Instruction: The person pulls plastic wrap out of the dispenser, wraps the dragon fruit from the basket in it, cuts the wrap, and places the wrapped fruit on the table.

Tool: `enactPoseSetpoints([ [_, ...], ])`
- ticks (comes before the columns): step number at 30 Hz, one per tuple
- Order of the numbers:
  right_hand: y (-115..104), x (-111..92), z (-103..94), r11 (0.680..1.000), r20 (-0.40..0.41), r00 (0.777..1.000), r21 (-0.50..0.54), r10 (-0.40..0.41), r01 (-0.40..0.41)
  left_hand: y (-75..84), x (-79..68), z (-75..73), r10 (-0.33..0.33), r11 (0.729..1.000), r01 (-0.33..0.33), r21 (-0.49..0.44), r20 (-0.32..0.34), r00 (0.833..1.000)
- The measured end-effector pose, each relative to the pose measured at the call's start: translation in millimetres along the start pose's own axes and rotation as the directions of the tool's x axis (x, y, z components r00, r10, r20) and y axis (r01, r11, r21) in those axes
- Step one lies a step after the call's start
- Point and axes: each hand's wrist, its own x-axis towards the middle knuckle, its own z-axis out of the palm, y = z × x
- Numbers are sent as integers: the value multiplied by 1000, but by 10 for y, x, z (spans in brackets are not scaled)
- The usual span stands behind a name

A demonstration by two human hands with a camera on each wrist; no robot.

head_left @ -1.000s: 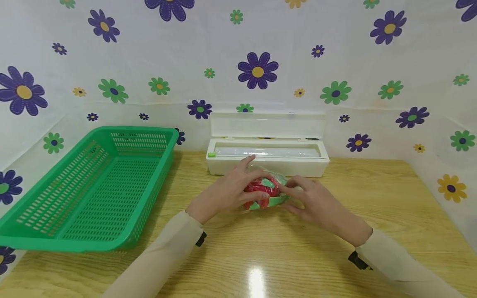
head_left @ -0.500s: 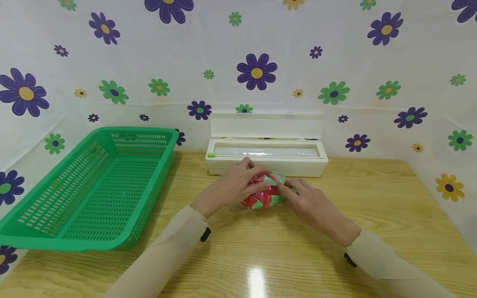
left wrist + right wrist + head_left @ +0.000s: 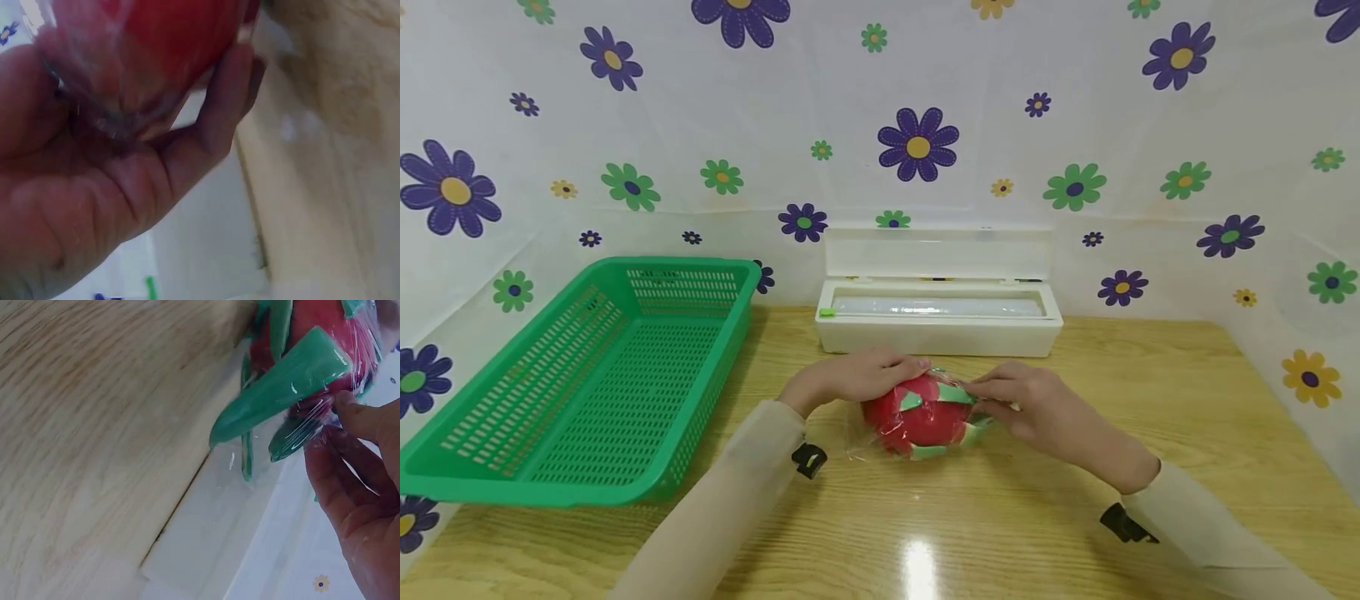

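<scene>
A red dragon fruit (image 3: 917, 421) with green scales is held just over the table, covered in clear cling film (image 3: 868, 442). My left hand (image 3: 865, 375) holds its left and far side; in the left wrist view the fingers (image 3: 219, 106) curve around the film-covered fruit. At the fruit's right end my right hand (image 3: 1037, 408) pinches the film between thumb and fingers, beside the long green scales (image 3: 281, 387) in the right wrist view. Loose film sticks out at the left end.
Behind the hands stands a white cling film box (image 3: 940, 337), lid raised, with a film roll (image 3: 936, 307) inside and a green slider at its left. A green perforated basket (image 3: 748, 292) sits on the left of the wooden table (image 3: 850, 533). A flowered cloth hangs behind.
The dragon fruit has come nearer and turned, with more of its red side showing. My left hand has shifted to its left and far side; my right hand has moved out to its right end.
</scene>
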Motion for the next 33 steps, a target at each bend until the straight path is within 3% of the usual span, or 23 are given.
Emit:
enactPoseSetpoints([
  [3, 44, 12, -32, 993, 22, 998, 110, 50, -53, -13, 33, -16, -86, 994, 91, -66, 72, 994],
  [6, 97, 14, -31, 967, 60, 987, 202, 147, -157, -5, 71, -43, -126, 989, 132, -73, 85, 988],
  [12, 183, -10, -3, 906, 119, 938, 244, 327, -347, -22, 128, -95, -177, 980, 181, -84, 48, 983],
  [18, 236, 1, -8, 870, 166, 909, 265, 383, -415, -107, 110, -120, -195, 970, 184, -156, -54, 979],
  [23, 298, 20, -14, 816, 210, 863, 286, 459, -503, -160, -30, -160, -133, 971, 91, -220, -185, 974],
  [25, 319, 24, -12, 792, 226, 850, 309, 476, -526, -166, -146, -190, -90, 964, 35, -264, -199, 976],
  [27, 340, 28, -8, 777, 236, 843, 329, 483, -537, -159, -285, -219, -43, 956, -8, -293, -168, 985],
  [30, 381, 38, -3, 761, 246, 839, 352, 486, -544, -152, -458, -246, 41, 968, -62, -243, -90, 995],
  [33, 419, 57, 17, 744, 248, 833, 373, 495, -554, -160, -531, -239, 98, 979, -108, -171, -71, 993],
])
